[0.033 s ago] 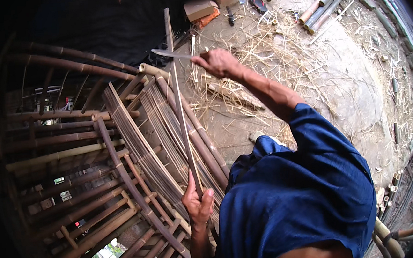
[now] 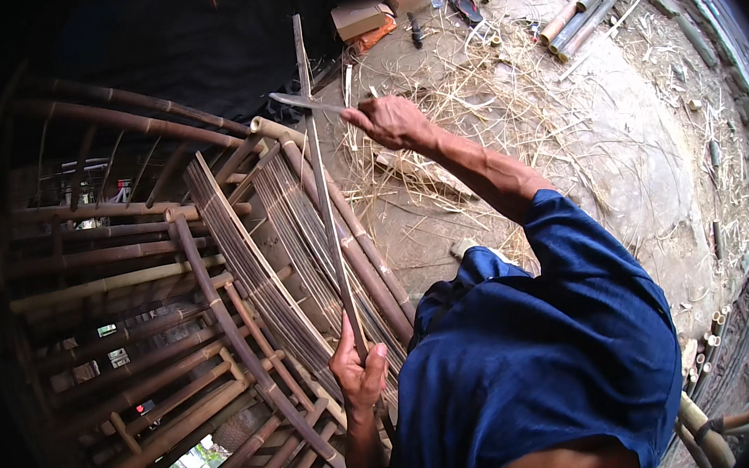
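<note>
The person works a long, thin bamboo strip point(image 2: 327, 211) that runs from the lower centre of the view up toward the top edge, lying above the curved slatted seat of a bamboo chair frame point(image 2: 220, 281).

Left hand point(image 2: 361, 371): the fingers are closed around the lower end of the strip, thumb pressed along it, holding it steady and nearly upright in the view.

Right hand point(image 2: 390, 120): the arm is extended forward and the fingers are wrapped round the handle of a knife point(image 2: 304, 103). The blade points to the person's left and meets the strip near its upper part; whether the edge is bedded in the bamboo cannot be told.

Step in hand, as judged: shaving or trimming the strip along its length, with the blade set at the far end.

The next move calls for a firm left-hand hold, a shallow and constant blade angle, and a controlled stroke guided along the strip, kept clear of the lower hand.

Straw-like shavings point(image 2: 478, 94) cover the ground beyond, with bamboo poles point(image 2: 585, 2) stacked further off.
</note>
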### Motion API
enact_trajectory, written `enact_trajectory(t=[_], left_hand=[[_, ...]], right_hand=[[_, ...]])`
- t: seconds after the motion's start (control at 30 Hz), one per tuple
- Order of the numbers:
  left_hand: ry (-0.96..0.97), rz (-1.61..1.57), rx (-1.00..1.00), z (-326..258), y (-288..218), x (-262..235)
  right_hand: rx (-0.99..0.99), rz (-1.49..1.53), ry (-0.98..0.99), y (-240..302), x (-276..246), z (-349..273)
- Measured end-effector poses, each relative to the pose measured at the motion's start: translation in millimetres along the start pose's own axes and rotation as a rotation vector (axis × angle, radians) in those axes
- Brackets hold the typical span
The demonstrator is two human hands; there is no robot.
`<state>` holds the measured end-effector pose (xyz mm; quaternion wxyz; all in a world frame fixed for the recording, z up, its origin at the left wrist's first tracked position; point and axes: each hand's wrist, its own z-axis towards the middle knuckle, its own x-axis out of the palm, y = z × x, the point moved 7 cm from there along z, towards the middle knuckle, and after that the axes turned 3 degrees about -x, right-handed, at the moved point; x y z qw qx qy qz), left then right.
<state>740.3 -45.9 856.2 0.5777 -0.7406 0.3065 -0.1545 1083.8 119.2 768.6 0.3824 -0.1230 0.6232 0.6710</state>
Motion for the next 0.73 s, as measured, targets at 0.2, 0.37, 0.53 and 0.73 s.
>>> enact_trajectory(t=[0.2, 0.37, 0.53, 0.73], left_hand=[[0.035, -0.086, -0.061, -15, 21, -6], [0.032, -0.067, -0.077, -31, 13, -6], [0.017, 0.188, -0.111, -88, 19, -26], [-0.195, 0.170, -0.195, -87, 33, -50]], right_hand=[[-0.020, -0.087, -0.037, -17, -6, 9], [-0.326, -0.075, -0.283, -1, -15, -5], [0.153, -0.233, -0.285, -108, -81, 57], [0.291, -0.099, -0.378, -100, -100, 50]])
